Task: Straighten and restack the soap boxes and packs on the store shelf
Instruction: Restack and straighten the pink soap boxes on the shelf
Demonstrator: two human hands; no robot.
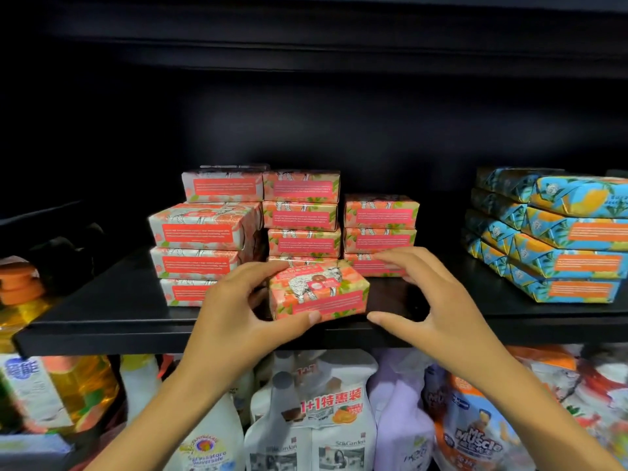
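A: Edges, clearance?
B: Loose soap box (319, 294) at the shelf (102, 317) front edge, slightly skewed, just in front of the pink stacks (302, 215). Left hand (238, 307) grips it: thumb on the front face, fingers over the top rear corner. Right hand (438, 300) spread, thumb just beside the box's right corner. Its fingers are over the lowest box of the 3-box right stack (380, 232); contact cannot tell.
A: Free room?
B: Bare shelf left of the stacks, plus a gap between them and the blue packs (560, 239) at right.
A: Surroundings?
B: Black shelf, dark back wall (373, 124), another board (306, 45) overhead. Bottles and refill pouches (312, 409) crowd the level below.
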